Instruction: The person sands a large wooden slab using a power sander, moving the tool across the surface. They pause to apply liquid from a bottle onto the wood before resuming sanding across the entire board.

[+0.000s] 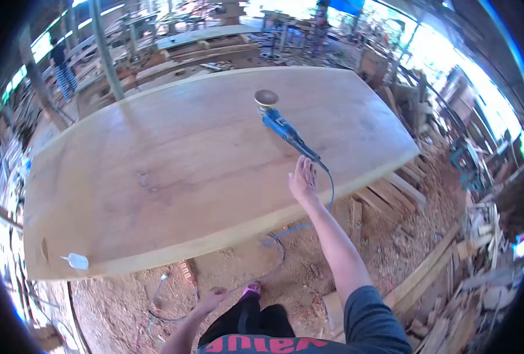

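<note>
A large wooden slab [197, 147] lies across the middle of the view. On it rests a blue angle grinder [285, 131], its round brown disc facing up at the far end. My right hand [303, 180] reaches over the slab's near edge, fingers extended and apart, close to the rear end of the grinder where the cord begins. Whether the fingertips touch it is unclear. My left hand [213, 299] hangs low in front of my legs, away from the slab; its fingers are too small to read. A small white bottle [78, 261] lies at the slab's near left corner.
The grinder's blue cord [281, 251] drops over the near edge to the sawdust-covered ground. A red power strip [188, 271] lies below the slab. Wood offcuts [392, 197] are piled at the right. Another person [63, 71] stands at the far left.
</note>
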`<state>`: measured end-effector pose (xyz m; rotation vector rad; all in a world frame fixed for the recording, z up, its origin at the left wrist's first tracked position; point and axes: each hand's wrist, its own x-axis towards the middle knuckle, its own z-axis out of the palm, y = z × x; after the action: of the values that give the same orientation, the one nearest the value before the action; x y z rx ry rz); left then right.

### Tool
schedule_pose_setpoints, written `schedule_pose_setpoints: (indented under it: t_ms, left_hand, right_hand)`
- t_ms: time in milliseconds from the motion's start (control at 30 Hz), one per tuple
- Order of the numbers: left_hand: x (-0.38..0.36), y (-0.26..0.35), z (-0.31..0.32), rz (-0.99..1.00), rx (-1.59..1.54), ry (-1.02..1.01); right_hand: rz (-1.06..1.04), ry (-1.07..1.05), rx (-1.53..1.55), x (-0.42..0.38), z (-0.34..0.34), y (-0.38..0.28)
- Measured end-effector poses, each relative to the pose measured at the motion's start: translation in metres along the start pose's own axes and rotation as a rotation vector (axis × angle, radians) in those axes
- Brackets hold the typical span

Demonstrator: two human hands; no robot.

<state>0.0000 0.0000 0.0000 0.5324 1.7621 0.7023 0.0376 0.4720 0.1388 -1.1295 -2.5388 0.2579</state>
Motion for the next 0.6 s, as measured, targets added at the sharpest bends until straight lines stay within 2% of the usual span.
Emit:
schedule_pose_setpoints:
  t_ms: [67,100,133,167,200,233,267,300,333,367,400,433,467,533,567,600]
  left_hand:
    - [-0.031,0.064,0.014,0.042,-0.222,-0.059]
    - [0.031,0.147,0.010,0.161,-0.308,-0.102]
    - [0.048,0.156,0.035,0.187,-0.388,-0.136]
    - [0.067,0.167,0.065,0.225,-0.494,-0.150]
    - [0.053,0.193,0.075,0.297,-0.417,-0.107]
    - [0.052,0.238,0.069,0.390,-0.347,-0.044]
    - [0.049,0.266,0.060,0.449,-0.409,0.053]
    - [0.043,0.282,0.050,0.518,-0.459,0.138]
    - [0.049,0.278,0.037,0.583,-0.712,0.368]
    - [0.050,0.272,0.024,0.643,-0.944,0.570]
    - [0.001,0.288,-0.002,0.739,-0.730,1.108]
    - [-0.048,0.326,-0.006,0.722,-1.337,1.244]
    - [-0.074,0.323,-0.010,0.669,-0.991,1.596]
    - [-0.092,0.344,-0.006,0.761,-0.874,1.922]
    - [-0.090,0.344,0.006,0.762,-0.883,1.919]
    - [-0.083,0.338,0.017,0.680,-0.914,1.746]
  right_hand:
    - [-0.085,0.226,-0.354,0.014,0.024,0.005]
    - [-0.079,0.267,-0.396,0.107,0.013,0.031]
    - [-0.077,0.226,-0.429,0.119,0.018,0.045]
    - [0.002,0.070,-0.369,0.135,0.011,0.066]
    - [0.046,-0.125,-0.284,0.144,0.028,0.071]
    - [0.050,0.016,-0.276,0.147,0.021,0.066]
    - [0.080,-0.189,-0.203,0.148,-0.018,0.037]
    - [-0.030,-0.224,-0.240,0.163,-0.002,0.052]
    - [-0.081,-0.147,-0.248,0.169,0.009,0.064]
    - [-0.037,-0.083,-0.205,0.171,0.021,0.071]
    - [-0.111,-0.077,-0.201,0.174,0.030,0.074]
    - [-0.153,-0.065,-0.143,0.161,0.043,0.095]
    - [-0.185,-0.076,-0.141,0.163,0.045,0.097]
    - [-0.216,-0.017,-0.058,0.173,0.047,0.105]
    - [-0.214,-0.128,0.075,0.176,0.049,0.110]
    - [-0.189,-0.228,0.203,0.180,0.045,0.117]
